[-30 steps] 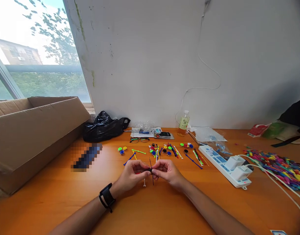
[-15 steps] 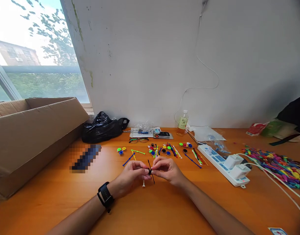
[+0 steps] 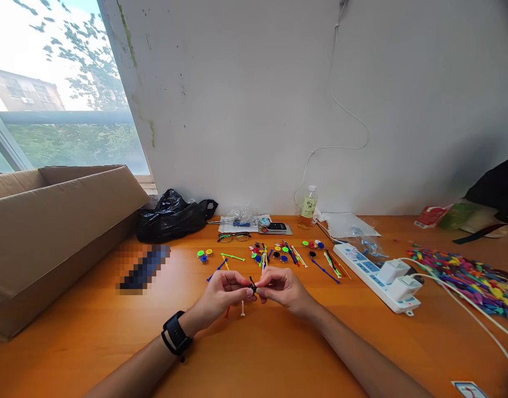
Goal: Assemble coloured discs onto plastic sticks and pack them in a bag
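Note:
My left hand (image 3: 223, 294) and my right hand (image 3: 283, 288) meet over the orange table (image 3: 278, 354), fingertips pinched together on a small black plastic piece with a thin black stick (image 3: 254, 286). A black watch sits on my left wrist. A white stick (image 3: 242, 309) and a red stick (image 3: 228, 312) lie on the table just under my hands. Behind them lie several coloured sticks and small round caps (image 3: 278, 254).
A large open cardboard box (image 3: 58, 221) fills the left. A black bag (image 3: 171, 218), glasses (image 3: 236, 237), a phone (image 3: 276, 226) and a bottle (image 3: 308, 207) line the wall. A white power strip (image 3: 378, 276) with cables and a heap of coloured pieces (image 3: 469, 276) lie right.
The black stick has tilted and shows shorter between my fingers. Both hands stay pinched together at the same spot. The view has shifted slightly.

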The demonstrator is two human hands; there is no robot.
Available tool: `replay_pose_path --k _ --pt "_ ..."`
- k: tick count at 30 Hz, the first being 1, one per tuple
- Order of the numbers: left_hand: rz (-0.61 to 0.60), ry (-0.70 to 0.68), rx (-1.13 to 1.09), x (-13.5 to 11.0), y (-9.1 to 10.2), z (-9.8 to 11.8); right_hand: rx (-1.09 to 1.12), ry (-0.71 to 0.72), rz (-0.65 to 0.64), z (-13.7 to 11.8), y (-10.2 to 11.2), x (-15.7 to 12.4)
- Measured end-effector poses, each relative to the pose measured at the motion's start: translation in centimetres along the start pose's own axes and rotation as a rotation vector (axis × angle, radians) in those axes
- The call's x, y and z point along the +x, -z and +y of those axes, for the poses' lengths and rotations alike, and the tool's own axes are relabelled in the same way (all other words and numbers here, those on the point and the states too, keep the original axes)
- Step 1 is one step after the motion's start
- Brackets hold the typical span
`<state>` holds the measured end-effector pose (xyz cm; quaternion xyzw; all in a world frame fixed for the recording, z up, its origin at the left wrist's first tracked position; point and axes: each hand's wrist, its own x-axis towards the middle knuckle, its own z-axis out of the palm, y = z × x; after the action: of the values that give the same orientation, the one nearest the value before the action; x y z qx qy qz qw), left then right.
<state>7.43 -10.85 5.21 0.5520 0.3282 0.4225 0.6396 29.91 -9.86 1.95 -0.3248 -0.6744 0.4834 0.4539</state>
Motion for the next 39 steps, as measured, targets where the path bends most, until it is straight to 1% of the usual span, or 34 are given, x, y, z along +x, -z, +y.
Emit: replay_pose_path --k 3,10,14,17,20,26,29,31,35,37,39 --pt "-0.005 -0.021 0.041 0.0 0.0 0.0 -0.014 -0.005 0.013 0.2 0.0 -0.1" --pt "-0.022 -0.039 0.080 -0.3 -0.2 0.0 0.023 -0.065 0.020 -0.1 -0.6 -0.2" --pt "-0.029 -0.100 0.132 -0.2 -0.2 0.0 0.078 -0.099 0.025 0.3 -0.8 -0.1" --pt "-0.010 -0.155 0.171 0.0 0.0 -0.1 0.132 -0.136 0.068 0.8 -1.0 0.3" --pt "0.003 -0.178 0.173 0.2 0.3 -0.3 0.177 -0.147 0.099 0.9 -1.1 0.7" --pt "-0.042 -0.190 0.195 0.2 0.4 -0.8 0.189 -0.145 0.034 0.7 -0.8 0.6" --pt "-0.051 -0.216 0.249 0.3 0.5 -0.8 0.183 -0.169 0.040 0.9 -0.8 0.7" --pt "-0.017 -0.260 0.312 0.5 0.7 -0.8 0.180 -0.188 0.074 0.9 -0.8 0.7" --pt "0.160 -0.308 0.429 1.1 1.6 -0.9 0.156 -0.234 0.134 0.6 -0.8 0.8" --pt "0.227 -0.306 0.450 1.4 2.1 -1.1 0.090 -0.263 0.157 0.6 -0.6 0.8" --pt "0.262 -0.303 0.443 1.8 2.4 -1.4 -0.016 -0.299 0.175 0.9 -0.5 0.7"
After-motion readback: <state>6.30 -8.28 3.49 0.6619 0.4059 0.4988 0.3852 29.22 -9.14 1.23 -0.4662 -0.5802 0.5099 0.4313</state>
